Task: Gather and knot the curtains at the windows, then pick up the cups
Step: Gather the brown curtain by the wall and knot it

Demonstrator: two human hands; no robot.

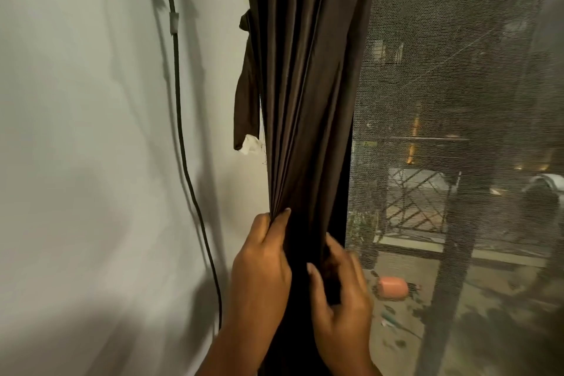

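A dark brown curtain [305,85] hangs in tight vertical folds at the left edge of the window. My left hand [261,265] pinches the gathered folds from the left side, thumb and fingers closed on the cloth. My right hand [341,293] wraps around the same bundle from the right, a little lower. A short strip of the same brown fabric [245,94] dangles beside the curtain, with a white scrap at its end. No cups are in view.
A pale wall [91,162] fills the left half, with a black cable [180,119] running down it, clipped near the top. A mesh window screen [457,101] fills the right, with a street and buildings outside.
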